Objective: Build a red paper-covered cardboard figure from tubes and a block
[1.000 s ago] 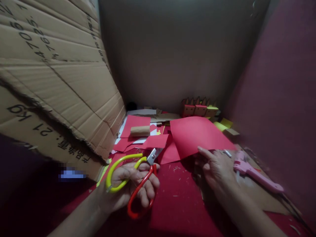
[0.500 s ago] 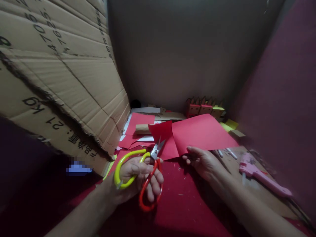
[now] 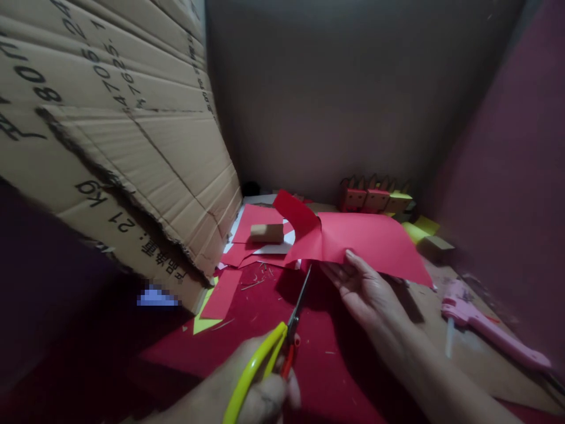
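While the right hand [image 3: 364,291] supports the red sheet [image 3: 371,235] at its near edge, the left hand [image 3: 262,391] holds the scissors [image 3: 294,323] on the near side of the sheet. Compared with half a second earlier, the scissors sit lower and edge-on, with their blades apparently together instead of spread. A flap [image 3: 300,221] at the left of the sheet now curls up above its far edge. Cutting therefore appears paused.

Left grip: closed around the handles; their spread cannot be told. The tips point at the near edge of the sheet; contact cannot be confirmed. Right grip: narrow pinch, thumb above the sheet, other fingers below. A cardboard tube [image 3: 267,233] lies left of the sheet; a glue gun [image 3: 461,301] lies right of it.
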Motion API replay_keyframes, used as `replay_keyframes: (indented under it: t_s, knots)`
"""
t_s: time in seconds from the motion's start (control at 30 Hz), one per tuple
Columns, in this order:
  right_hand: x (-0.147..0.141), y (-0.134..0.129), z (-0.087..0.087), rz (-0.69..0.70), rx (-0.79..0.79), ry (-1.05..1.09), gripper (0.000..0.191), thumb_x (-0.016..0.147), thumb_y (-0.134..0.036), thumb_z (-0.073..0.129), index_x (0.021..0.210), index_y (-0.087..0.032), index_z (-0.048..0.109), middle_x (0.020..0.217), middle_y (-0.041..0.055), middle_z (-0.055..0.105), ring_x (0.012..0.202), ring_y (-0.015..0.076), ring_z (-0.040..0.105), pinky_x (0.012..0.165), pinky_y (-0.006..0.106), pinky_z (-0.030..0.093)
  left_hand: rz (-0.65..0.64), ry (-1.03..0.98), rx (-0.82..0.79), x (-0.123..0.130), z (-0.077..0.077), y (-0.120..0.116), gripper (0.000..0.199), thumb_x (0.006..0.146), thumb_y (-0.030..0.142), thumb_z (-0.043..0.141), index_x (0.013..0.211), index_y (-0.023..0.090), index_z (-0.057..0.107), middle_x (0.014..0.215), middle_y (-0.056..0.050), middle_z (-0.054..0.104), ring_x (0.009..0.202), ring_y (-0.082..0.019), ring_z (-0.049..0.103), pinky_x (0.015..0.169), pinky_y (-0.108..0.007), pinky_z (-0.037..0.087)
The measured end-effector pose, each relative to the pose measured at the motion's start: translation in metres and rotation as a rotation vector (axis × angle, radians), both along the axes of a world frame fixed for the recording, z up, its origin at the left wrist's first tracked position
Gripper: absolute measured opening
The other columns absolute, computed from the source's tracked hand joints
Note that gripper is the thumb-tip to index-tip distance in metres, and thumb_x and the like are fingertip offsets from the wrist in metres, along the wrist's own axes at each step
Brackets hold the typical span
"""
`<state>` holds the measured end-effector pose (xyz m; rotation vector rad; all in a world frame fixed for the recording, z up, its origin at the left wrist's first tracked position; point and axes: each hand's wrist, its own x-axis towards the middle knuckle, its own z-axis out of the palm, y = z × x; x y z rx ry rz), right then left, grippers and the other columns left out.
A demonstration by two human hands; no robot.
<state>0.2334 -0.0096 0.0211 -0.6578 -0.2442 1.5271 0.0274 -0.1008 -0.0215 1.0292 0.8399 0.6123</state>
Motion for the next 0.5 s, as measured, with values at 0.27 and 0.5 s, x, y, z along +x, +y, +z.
replay_keyframes:
  t_s: [0.27, 0.5]
  knots:
    - [-0.005, -0.005, -0.001, 0.076, -0.020, 0.094, 0.015, 0.083, -0.011, 0.053, 0.072, -0.014, 0.061, 0.069, 0.0070, 0.070, 0.076, 0.0229, 0.070, 0.079, 0.044, 0.056, 0.131, 0.376, 0.190, 0.039, 0.020, -0.008, 0.013, 0.077, 0.026, 0.050, 0.086, 0.017, 0.055, 0.044, 0.005, 0.053, 0.040, -0.012, 0.052, 0.044, -0.020, 0.040]
    - [-0.003, -0.005, 0.005, 0.090, -0.028, 0.163, 0.020, 0.090, -0.015, 0.046, 0.076, -0.013, 0.060, 0.082, 0.0128, 0.071, 0.092, 0.0286, 0.068, 0.081, 0.049, 0.054, 0.130, 0.404, 0.210, 0.036, 0.040, -0.014, 0.013, 0.078, 0.030, 0.051, 0.081, 0.019, 0.055, 0.048, 0.005, 0.053, 0.043, -0.011, 0.050, 0.043, -0.019, 0.038]
